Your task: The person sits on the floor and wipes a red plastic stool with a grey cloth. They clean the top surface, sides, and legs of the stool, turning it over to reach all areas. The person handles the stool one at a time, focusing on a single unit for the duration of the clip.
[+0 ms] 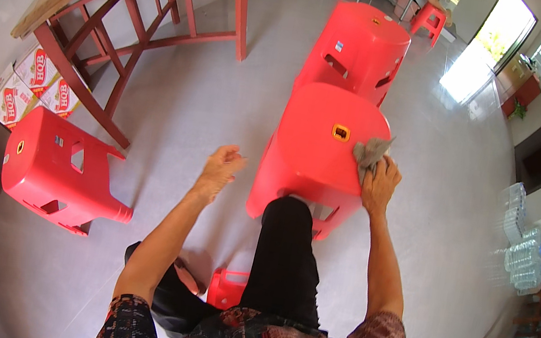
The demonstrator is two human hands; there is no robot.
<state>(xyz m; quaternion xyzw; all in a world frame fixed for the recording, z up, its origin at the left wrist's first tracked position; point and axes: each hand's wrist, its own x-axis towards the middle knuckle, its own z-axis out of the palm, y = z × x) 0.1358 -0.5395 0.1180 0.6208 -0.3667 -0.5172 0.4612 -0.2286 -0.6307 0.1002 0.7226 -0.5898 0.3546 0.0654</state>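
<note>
In the middle of the frame, the right hand [380, 183] is pressing a grey cloth [370, 152] on the top of a red plastic stool [319, 150]. The left hand [220, 170] is hanging loose and holding nothing. Another red stool [58, 167] is lying tipped at the left.

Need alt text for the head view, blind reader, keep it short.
A person's right hand presses a crumpled grey cloth onto the seat of a red plastic stool while the left hand hangs empty above the pale tiled floor. Another red plastic stool lies tipped over at left, beside a red-framed wooden table.
</note>
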